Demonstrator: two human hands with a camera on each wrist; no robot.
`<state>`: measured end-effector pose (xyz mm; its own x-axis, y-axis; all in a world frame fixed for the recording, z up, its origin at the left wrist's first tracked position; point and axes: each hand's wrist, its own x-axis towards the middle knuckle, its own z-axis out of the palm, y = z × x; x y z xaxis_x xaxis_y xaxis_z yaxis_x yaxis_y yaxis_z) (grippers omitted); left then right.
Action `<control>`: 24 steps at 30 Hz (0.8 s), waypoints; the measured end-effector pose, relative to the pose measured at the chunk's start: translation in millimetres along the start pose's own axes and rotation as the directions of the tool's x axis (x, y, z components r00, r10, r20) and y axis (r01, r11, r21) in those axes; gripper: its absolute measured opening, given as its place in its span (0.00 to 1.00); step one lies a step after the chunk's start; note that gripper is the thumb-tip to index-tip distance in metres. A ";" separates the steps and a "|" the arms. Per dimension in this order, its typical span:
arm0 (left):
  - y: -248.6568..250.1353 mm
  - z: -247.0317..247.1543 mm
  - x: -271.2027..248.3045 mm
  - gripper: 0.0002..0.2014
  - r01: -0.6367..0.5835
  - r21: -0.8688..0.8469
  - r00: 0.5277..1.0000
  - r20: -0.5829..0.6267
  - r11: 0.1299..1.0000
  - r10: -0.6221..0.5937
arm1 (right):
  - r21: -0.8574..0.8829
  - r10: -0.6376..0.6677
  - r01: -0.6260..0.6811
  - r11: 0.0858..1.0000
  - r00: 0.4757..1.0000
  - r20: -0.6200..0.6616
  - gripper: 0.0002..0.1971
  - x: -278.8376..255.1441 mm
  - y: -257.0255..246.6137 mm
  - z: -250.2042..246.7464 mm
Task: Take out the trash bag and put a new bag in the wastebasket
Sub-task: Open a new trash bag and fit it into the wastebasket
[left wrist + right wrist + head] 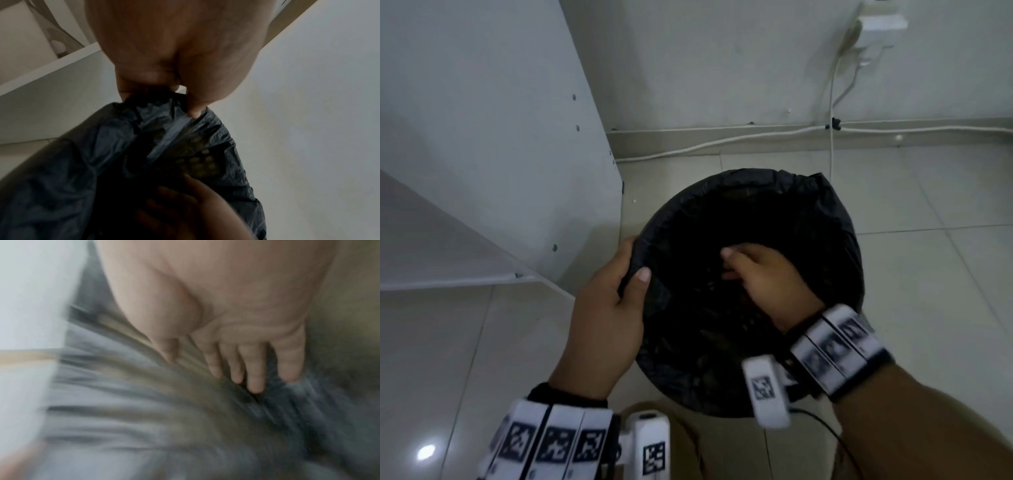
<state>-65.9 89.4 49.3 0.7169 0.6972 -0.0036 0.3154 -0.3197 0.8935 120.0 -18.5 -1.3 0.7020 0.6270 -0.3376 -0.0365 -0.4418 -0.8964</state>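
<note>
Head view shows the left hand (pixel 606 315) pinching the black trash bag (pixel 825 219) at the wastebasket's left rim, on the tiled floor (pixel 928 274) beside a white cabinet (pixel 500 137), while the right hand (pixel 767 281), fingers loosely extended, reaches inside the bag.

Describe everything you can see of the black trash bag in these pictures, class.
The trash bag is thin, crinkled black plastic lining a round wastebasket that stands on the tiled floor by a white cabinet. Its top edge is folded out over the rim, and its mouth is open. The inside is too dark to show contents. The left hand grips the bag's edge at the left rim, thumb inside. The right hand reaches into the bag, fingers straight against the plastic.
</note>
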 end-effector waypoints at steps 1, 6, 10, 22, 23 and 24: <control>-0.4 0.6 2.4 0.18 0.006 0.000 1.000 -0.003 1.000 -0.006 | -0.144 -0.111 0.097 0.985 0.989 -0.095 0.10 -17.4 -8.1 -19.0; -8.5 0.4 9.0 0.16 -0.018 0.099 0.998 -0.051 0.995 0.023 | -0.644 -0.346 -0.041 0.764 0.816 -0.463 0.35 -62.8 -3.7 -96.1; -12.5 7.8 4.6 0.23 0.005 0.439 0.978 -0.190 0.898 0.088 | -0.580 -0.015 -0.140 0.803 0.967 -0.254 0.22 -57.0 27.6 -110.0; -37.9 161.6 79.8 0.05 0.091 0.206 0.951 0.271 0.974 -0.146 | -0.546 -0.169 0.036 0.837 0.966 -0.195 0.24 -78.8 46.6 -100.0; -49.7 168.2 89.7 0.04 0.068 0.269 0.969 0.212 0.961 -0.128 | -0.539 -0.176 0.046 0.841 0.965 -0.194 0.23 -78.7 47.6 -100.0; -48.7 174.5 93.4 0.03 0.228 0.250 0.923 0.251 0.941 -0.291 | -0.530 -0.185 0.057 0.846 0.964 -0.192 0.22 -78.2 48.3 -100.5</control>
<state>94.3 58.2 -72.8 0.7264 0.5755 -0.3757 0.6159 -0.3025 0.7275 134.8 -153.3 10.7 0.8198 0.5631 -0.1045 0.3860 -0.6781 -0.6254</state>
